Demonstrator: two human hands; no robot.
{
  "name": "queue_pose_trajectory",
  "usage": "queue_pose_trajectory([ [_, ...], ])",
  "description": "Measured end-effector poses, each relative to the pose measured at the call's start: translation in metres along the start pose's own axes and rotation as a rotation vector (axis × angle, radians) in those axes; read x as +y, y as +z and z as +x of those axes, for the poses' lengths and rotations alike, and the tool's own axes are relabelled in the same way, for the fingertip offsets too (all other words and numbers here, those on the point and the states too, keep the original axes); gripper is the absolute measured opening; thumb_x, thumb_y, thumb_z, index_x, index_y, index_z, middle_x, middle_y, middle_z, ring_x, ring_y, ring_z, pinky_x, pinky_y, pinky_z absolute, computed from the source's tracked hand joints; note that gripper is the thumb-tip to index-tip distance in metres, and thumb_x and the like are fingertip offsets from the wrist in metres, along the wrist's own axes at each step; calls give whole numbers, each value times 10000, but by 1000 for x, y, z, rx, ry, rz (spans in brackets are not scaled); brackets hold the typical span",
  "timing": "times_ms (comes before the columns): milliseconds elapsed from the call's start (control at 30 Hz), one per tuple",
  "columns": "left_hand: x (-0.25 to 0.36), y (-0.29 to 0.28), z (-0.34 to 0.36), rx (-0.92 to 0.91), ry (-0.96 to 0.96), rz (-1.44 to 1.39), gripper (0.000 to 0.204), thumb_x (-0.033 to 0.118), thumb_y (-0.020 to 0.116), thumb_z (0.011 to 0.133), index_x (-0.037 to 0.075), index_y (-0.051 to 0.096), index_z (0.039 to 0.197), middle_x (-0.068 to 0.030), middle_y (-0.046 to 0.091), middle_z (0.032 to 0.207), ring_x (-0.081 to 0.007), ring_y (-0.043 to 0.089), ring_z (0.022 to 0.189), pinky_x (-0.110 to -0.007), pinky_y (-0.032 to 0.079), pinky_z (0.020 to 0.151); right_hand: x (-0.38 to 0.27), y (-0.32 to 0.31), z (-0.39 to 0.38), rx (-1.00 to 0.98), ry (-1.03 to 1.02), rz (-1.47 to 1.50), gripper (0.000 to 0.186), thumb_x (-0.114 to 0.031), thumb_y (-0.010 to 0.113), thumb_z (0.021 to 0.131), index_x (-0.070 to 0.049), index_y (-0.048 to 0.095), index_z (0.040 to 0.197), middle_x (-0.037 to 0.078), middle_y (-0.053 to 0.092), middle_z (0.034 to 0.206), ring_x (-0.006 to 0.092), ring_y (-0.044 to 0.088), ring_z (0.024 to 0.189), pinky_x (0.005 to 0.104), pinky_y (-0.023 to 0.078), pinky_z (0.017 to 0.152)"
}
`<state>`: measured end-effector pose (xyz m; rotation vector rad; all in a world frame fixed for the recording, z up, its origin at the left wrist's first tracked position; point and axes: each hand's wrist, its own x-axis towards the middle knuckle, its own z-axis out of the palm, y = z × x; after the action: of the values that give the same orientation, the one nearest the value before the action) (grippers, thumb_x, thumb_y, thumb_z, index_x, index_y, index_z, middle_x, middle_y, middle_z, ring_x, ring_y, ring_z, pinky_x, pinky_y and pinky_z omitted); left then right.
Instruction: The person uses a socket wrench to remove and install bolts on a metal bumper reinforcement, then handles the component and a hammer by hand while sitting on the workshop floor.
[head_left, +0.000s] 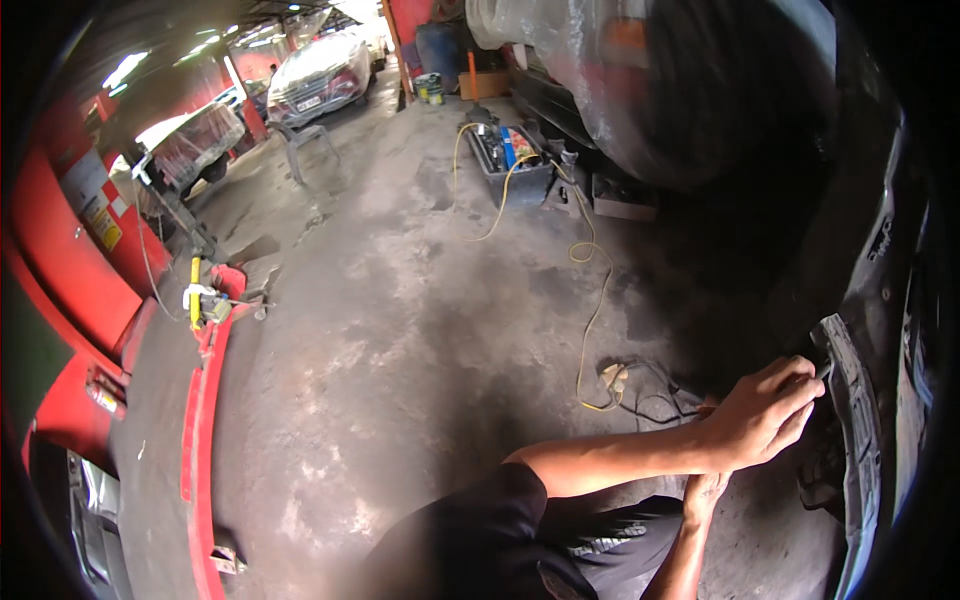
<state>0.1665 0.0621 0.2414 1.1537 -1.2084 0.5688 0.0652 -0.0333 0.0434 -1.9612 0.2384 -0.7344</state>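
Observation:
My left hand (765, 410) reaches across to the right with its fingers curled at the upper part of a battered metal edge (855, 430) on a dark vehicle body (880, 250). What is between those fingertips is too small to make out. My right hand (708, 482) is just below and behind the left one, its fingers hidden by it. Black cables (650, 410) and a tan connector (614, 378) lie on the floor behind my hands, joined to a thin yellow cord (597, 300).
A grey tool tray (515, 190) sits near a plastic-draped car (650, 80). A long red lift or rail (200, 440) runs along the left, beside red panels (80, 250). Farther back stand a covered white car (315, 85) and a grey stand (295, 150) on the stained concrete floor (350, 350).

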Motion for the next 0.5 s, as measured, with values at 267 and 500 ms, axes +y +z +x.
queue_pose_trajectory([
  [267,-6,-12,17,-25,-118,249,109,102,680,835,35,636,762,-142,589,558,-330,616,508,-404,473,498,-49,5,29,-79,13,124,491,-431,389,1085,15,593,1126,113,615,963,193,607,817,328,484,712],
  [500,-13,-4,16,40,-148,95,71,50,678,803,33,648,742,-147,600,581,-306,615,499,-382,465,506,-78,10,31,-11,-57,23,588,-560,325,1063,-37,542,903,47,502,715,134,500,629,313,402,579],
])
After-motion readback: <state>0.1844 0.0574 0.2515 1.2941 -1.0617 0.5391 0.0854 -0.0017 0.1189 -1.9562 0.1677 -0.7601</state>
